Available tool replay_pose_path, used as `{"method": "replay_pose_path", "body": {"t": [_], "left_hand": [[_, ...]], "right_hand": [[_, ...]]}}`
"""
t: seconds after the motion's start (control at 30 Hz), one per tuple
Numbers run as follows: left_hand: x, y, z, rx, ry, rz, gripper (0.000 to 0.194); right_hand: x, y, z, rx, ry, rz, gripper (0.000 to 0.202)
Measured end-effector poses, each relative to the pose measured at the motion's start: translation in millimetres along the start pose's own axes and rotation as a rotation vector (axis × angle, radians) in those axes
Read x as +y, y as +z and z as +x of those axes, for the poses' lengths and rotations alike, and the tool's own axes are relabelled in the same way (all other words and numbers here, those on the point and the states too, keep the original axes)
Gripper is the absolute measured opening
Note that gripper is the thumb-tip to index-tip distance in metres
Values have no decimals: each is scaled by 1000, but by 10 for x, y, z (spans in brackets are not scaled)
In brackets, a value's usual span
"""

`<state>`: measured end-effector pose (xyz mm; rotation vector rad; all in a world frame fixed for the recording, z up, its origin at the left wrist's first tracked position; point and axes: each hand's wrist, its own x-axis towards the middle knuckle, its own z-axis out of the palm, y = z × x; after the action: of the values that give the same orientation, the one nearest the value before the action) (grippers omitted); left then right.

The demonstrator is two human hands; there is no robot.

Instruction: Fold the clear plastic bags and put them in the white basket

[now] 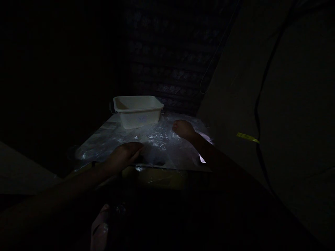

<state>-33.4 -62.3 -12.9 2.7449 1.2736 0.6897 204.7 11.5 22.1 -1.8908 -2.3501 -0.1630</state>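
Nearest me, low and left of centre, a pinkish object (100, 228) shows in the gloom, too dim for me to name. Farther left a pale slanted panel (21, 170) catches a little light, and a yellowish surface (162, 179) sits below the tabletop's near edge.

My left hand (125, 154) is at that edge, fingers together and slightly bent, over the clear plastic (157, 139); I cannot tell whether it grips any. The plastic lies crumpled and glinting across most of the tabletop (111, 122) and overhangs the near edge. On the right, a bright pale patch (202, 158) shows beside my forearm. My right hand (183, 129), farther in, is curled into a loose fist over the sheeting; whether plastic is pinched inside, I cannot tell.

Beyond my left hand, a white tub (141, 119) stands upright toward the tabletop's far left. To the right rises a dull, dark wall (235, 104), with a black cable (257, 108) running down it and a yellow tag (246, 137) on the cable. Farthest off, a thin cord (200, 87) hangs in a loop before a dark, banded backdrop (167, 69).
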Motion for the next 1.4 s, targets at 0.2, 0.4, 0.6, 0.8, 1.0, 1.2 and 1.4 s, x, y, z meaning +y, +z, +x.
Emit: {"method": "replay_pose_path", "body": {"t": [0.2,0.4,0.6,0.8,1.0,1.2,1.4], "left_hand": [[-134,186,404,-19,-410,-345,38],[-155,317,679,1,-745,-854,31],[-93,406,815,42,-850,-1050,23],[-110,405,821,165,-742,-815,30],[-93,305,787,344,-519,-159,39],[426,346,693,-55,126,109,29],[716,566,542,-234,223,205,46]], "right_hand": [[380,-47,-165,-232,222,81,26],[383,-56,-251,-476,181,417,22],[364,25,-286,-392,203,710,30],[459,108,-170,-134,160,656,32],[349,98,-100,-42,158,583,28],[152,12,-150,-147,312,786,33],[-7,-24,-128,-189,263,870,32]]}}
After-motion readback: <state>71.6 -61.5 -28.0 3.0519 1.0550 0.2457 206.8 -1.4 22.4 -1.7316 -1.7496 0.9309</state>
